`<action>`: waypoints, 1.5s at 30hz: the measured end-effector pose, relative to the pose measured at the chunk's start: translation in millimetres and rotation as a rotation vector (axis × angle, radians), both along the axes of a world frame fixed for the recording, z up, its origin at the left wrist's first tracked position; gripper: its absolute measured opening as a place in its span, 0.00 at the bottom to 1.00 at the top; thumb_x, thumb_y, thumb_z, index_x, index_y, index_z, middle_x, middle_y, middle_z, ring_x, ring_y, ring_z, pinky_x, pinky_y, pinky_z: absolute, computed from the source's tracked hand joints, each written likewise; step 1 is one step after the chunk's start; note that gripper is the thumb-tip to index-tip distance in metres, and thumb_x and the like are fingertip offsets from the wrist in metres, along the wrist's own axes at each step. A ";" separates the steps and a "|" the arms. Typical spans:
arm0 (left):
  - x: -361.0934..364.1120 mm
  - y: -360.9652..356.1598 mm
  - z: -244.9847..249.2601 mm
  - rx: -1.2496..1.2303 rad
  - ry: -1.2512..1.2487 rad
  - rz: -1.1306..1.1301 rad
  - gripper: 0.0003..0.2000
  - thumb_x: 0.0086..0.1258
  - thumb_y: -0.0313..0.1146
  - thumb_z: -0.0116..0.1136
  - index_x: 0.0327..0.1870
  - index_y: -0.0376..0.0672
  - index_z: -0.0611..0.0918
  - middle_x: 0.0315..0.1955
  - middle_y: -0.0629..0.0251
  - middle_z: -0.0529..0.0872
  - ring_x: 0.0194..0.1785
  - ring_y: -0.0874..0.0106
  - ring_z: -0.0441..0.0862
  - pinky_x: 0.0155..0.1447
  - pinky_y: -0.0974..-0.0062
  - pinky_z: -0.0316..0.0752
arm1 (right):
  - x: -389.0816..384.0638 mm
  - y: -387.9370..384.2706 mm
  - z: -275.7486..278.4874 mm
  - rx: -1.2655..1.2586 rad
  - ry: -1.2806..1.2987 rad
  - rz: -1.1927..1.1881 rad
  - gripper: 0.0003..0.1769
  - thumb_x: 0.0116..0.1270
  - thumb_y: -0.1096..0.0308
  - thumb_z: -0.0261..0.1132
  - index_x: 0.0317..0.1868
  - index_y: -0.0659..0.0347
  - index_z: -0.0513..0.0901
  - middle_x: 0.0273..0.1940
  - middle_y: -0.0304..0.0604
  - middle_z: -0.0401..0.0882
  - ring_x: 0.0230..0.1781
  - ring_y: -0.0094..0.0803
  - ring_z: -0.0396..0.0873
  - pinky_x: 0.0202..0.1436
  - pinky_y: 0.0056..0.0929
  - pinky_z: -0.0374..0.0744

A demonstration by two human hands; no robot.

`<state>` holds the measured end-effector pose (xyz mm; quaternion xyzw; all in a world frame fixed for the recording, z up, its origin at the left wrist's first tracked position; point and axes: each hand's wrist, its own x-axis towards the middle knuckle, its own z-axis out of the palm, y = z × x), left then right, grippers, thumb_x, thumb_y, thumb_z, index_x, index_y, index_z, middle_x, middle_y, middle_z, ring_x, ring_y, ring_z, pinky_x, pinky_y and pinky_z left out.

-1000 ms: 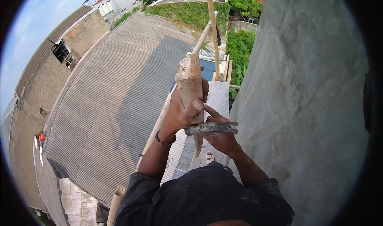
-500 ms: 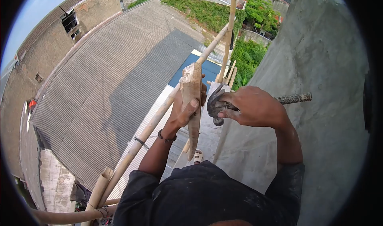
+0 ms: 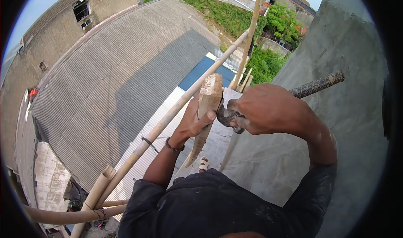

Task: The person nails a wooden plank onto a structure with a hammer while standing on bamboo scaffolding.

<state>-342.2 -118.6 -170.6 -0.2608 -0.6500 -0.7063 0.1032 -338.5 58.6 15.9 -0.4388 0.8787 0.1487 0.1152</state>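
Note:
My left hand [image 3: 196, 122] is closed around a rough wooden board [image 3: 210, 91], its thumb lying across the near face. The board stands lengthwise before my chest, with a splintered upper end and a tapering lower part. Gripped near its head, a claw hammer [image 3: 320, 85] is in my right hand [image 3: 270, 110]; its patterned handle sticks out to the right. The dark hammer head is right at the board's right side, just beside my left thumb, and my right fingers partly cover it.
A bamboo rail [image 3: 168, 117] runs diagonally past my left arm, joined to an upright bamboo pole [image 3: 252, 36]. At right rises a grey plastered wall [image 3: 336, 124]. Corrugated roofs [image 3: 96, 82] lie below on the left. My sandalled foot [image 3: 203, 163] shows beneath the board.
The hammer head has come up against the board's side, and its handle now tilts further upward at right. The board's top has shifted slightly right and down in view.

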 end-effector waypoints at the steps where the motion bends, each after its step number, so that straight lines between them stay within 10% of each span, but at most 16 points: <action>1: 1.0 0.1 -1.0 -0.001 -0.003 0.000 0.50 0.59 0.71 0.57 0.68 0.31 0.65 0.55 0.53 0.76 0.58 0.62 0.75 0.62 0.66 0.69 | 0.5 -1.0 1.3 0.032 0.001 -0.005 0.16 0.66 0.54 0.62 0.41 0.58 0.82 0.24 0.51 0.80 0.32 0.50 0.82 0.39 0.46 0.78; 12: 29.9 -8.1 3.6 -0.001 -0.007 0.135 0.49 0.59 0.67 0.60 0.67 0.28 0.64 0.54 0.50 0.77 0.59 0.60 0.76 0.62 0.64 0.69 | 10.9 9.8 -39.0 -0.191 0.244 -0.052 0.31 0.54 0.34 0.68 0.36 0.57 0.82 0.23 0.45 0.78 0.29 0.41 0.82 0.35 0.41 0.76; 17: 38.0 -19.9 25.7 0.026 0.016 0.181 0.48 0.59 0.67 0.60 0.66 0.28 0.65 0.52 0.52 0.77 0.57 0.63 0.76 0.61 0.67 0.70 | -6.7 30.5 -16.8 -0.511 0.896 0.309 0.36 0.45 0.27 0.67 0.25 0.57 0.78 0.21 0.37 0.73 0.25 0.31 0.76 0.35 0.31 0.75; 20: 38.1 -24.0 20.6 0.151 -0.006 0.293 0.52 0.49 0.71 0.62 0.63 0.30 0.68 0.39 0.62 0.77 0.44 0.72 0.77 0.46 0.74 0.73 | -16.4 43.9 8.5 -0.431 0.905 0.362 0.36 0.44 0.28 0.69 0.24 0.57 0.77 0.20 0.36 0.72 0.24 0.29 0.75 0.34 0.29 0.74; 31: 57.8 -27.9 21.1 0.219 0.024 0.272 0.47 0.58 0.66 0.57 0.66 0.29 0.66 0.43 0.58 0.76 0.49 0.68 0.75 0.53 0.69 0.70 | -23.7 11.2 42.5 -0.458 1.079 0.720 0.36 0.42 0.25 0.67 0.21 0.55 0.76 0.18 0.34 0.68 0.21 0.28 0.72 0.31 0.28 0.73; 45: 61.2 -29.6 40.0 -0.033 0.051 0.371 0.48 0.58 0.69 0.58 0.65 0.29 0.68 0.47 0.52 0.81 0.51 0.63 0.80 0.54 0.68 0.75 | -28.6 47.1 -14.8 -0.698 1.064 0.425 0.38 0.40 0.26 0.71 0.17 0.55 0.72 0.17 0.34 0.69 0.18 0.28 0.72 0.25 0.28 0.70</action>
